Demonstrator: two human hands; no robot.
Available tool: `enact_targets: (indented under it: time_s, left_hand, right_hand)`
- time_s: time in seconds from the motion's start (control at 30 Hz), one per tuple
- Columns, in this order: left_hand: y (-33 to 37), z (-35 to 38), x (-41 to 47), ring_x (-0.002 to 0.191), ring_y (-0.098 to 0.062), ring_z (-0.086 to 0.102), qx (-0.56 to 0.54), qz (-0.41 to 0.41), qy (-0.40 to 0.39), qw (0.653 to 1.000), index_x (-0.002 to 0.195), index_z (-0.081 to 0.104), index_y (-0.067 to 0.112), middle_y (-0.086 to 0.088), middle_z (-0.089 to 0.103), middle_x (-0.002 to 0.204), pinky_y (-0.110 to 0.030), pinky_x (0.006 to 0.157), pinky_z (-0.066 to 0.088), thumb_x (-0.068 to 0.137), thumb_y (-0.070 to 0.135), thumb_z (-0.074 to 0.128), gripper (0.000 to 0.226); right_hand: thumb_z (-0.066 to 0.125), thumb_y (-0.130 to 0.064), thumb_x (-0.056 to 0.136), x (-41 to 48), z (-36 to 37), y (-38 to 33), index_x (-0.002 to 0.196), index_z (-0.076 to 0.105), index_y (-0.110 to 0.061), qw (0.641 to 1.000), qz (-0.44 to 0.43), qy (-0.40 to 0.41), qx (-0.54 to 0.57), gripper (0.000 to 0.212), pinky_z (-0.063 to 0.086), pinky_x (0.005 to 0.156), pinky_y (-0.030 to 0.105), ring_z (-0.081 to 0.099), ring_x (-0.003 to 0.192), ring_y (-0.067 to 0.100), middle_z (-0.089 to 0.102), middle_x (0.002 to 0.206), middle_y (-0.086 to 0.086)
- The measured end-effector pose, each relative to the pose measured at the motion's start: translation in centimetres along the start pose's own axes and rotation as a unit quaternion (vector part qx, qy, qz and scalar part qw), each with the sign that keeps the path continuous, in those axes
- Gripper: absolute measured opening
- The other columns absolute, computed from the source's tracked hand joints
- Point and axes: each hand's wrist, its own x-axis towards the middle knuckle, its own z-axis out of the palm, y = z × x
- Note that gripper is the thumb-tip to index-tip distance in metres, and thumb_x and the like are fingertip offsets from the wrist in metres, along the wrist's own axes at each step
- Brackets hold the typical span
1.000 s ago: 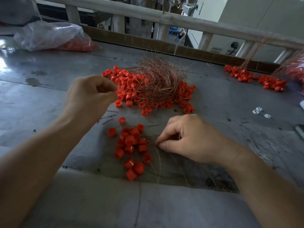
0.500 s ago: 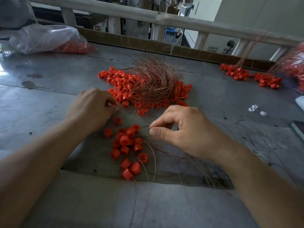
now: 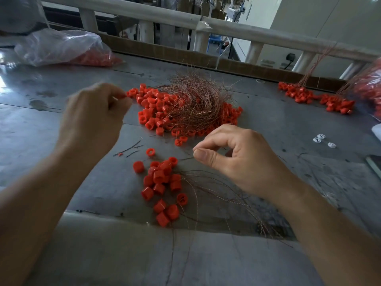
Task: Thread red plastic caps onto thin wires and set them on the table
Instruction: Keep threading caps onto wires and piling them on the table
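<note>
My left hand [image 3: 92, 118] hovers above the table, blurred, with its fingers curled. A bit of a red cap [image 3: 122, 96] shows pinched at its fingertips. My right hand [image 3: 239, 157] pinches a thin wire [image 3: 186, 158] between thumb and forefinger, just right of a near cluster of red caps [image 3: 162, 180]. Wires [image 3: 237, 195] trail from this cluster under my right wrist. One loose cap [image 3: 150, 152] lies between my hands. Further back sits a big pile of caps [image 3: 152, 108] topped by a tangle of copper wires [image 3: 193, 100].
A clear plastic bag [image 3: 59, 48] with red caps lies back left. More wired caps [image 3: 299, 94] lie back right, beside another bag [image 3: 371, 87]. Small white pieces [image 3: 321, 139] and a dark flat object [image 3: 374, 164] sit at the right. A railing [image 3: 156, 14] borders the far edge.
My left hand went down to the table beside the pile, then rose up again with a cap. My right hand lifted off the table with a wire pinched in its fingers.
</note>
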Motion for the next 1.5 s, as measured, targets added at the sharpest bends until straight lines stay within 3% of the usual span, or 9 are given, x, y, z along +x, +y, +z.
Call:
enact_targets:
  time_s: [0.17,0.43,0.6,0.73,1.0,1.1,1.23,1.4,1.5]
  left_hand:
    - [1.3,-0.4,-0.7,0.059,0.005,0.058,-0.141,-0.006,0.009,0.99,0.098,0.058,0.026,0.013,0.057,0.074,-0.002,0.056,0.043,0.09,0.021,0.055,0.01]
    - [4.6,0.3,-3.9,0.068,0.005,0.049,-0.114,0.193,-0.114,0.968,0.096,0.067,0.011,0.03,0.048,0.08,-0.001,0.071,0.036,0.077,0.027,0.06,0.026]
    - [4.4,0.6,-4.1,0.078,0.024,0.048,-0.138,0.234,-0.168,0.948,0.096,0.067,0.015,0.034,0.047,0.083,0.001,0.073,0.037,0.079,0.038,0.051,0.033]
    - [4.1,0.8,-4.0,0.078,0.026,0.047,-0.153,0.244,-0.17,0.942,0.098,0.067,0.014,0.034,0.046,0.084,0.004,0.072,0.036,0.08,0.039,0.049,0.036]
    - [4.2,0.8,-4.2,0.076,0.026,0.046,-0.141,0.261,-0.188,0.936,0.095,0.067,0.014,0.033,0.046,0.079,0.005,0.07,0.033,0.079,0.037,0.057,0.03]
    - [4.1,0.7,-4.2,0.066,0.02,0.049,-0.166,0.218,-0.186,0.943,0.088,0.065,0.024,0.028,0.051,0.06,0.003,0.062,0.035,0.075,0.033,0.063,0.016]
    - [3.9,0.7,-4.2,0.059,0.018,0.049,-0.172,0.197,-0.179,0.949,0.084,0.06,0.03,0.024,0.055,0.059,0.002,0.057,0.035,0.074,0.026,0.072,0.017]
    - [4.1,0.6,-4.3,0.066,0.008,0.055,-0.191,0.184,-0.185,0.946,0.081,0.061,0.035,0.018,0.057,0.069,-0.003,0.061,0.042,0.072,0.032,0.069,0.012]
    - [4.3,0.3,-4.3,0.058,-0.012,0.065,-0.28,0.095,-0.208,0.932,0.078,0.064,0.034,0.007,0.069,0.068,-0.023,0.055,0.054,0.07,0.04,0.072,0.013]
  right_hand:
    - [0.062,-0.037,0.077,0.0,0.0,0.2,0.08,0.068,-0.027,0.999,-0.007,0.035,0.0,0.012,0.039,0.071,0.005,0.055,0.087,-0.003,0.061,0.085,-0.015]
    - [0.058,-0.038,0.071,0.0,-0.1,-0.5,0.083,0.066,-0.029,0.986,0.013,0.072,0.147,0.017,0.04,0.058,0.003,0.056,0.063,-0.012,0.064,0.065,-0.022]
    - [0.063,-0.027,0.065,0.3,0.0,-0.2,0.078,0.068,-0.018,0.943,0.051,0.125,0.306,0.016,0.04,0.049,0.007,0.058,0.058,-0.002,0.067,0.064,-0.008]
    - [0.064,-0.025,0.062,0.4,-0.4,0.1,0.073,0.069,-0.02,0.919,0.069,0.162,0.352,0.013,0.041,0.046,0.013,0.058,0.058,0.004,0.067,0.064,-0.004]
    - [0.059,-0.021,0.067,0.7,-1.1,0.6,0.078,0.062,-0.013,0.869,0.098,0.191,0.446,0.014,0.051,0.054,0.018,0.065,0.062,0.009,0.07,0.067,-0.001]
    - [0.056,-0.018,0.071,0.7,-1.0,0.5,0.08,0.059,-0.01,0.839,0.083,0.191,0.503,0.012,0.056,0.061,0.025,0.066,0.063,0.014,0.067,0.064,0.0]
    - [0.054,-0.017,0.074,0.4,-2.6,0.5,0.078,0.061,-0.012,0.806,0.042,0.246,0.536,0.009,0.055,0.059,0.028,0.062,0.056,0.011,0.061,0.059,-0.003]
    - [0.057,-0.02,0.074,0.2,-4.7,0.7,0.075,0.062,-0.019,0.806,-0.004,0.316,0.501,0.006,0.046,0.051,0.018,0.055,0.053,0.003,0.061,0.061,-0.008]
    - [0.059,-0.021,0.076,0.2,-5.3,0.9,0.079,0.063,-0.021,0.829,-0.043,0.343,0.44,0.004,0.039,0.049,0.015,0.047,0.055,0.001,0.058,0.063,-0.011]
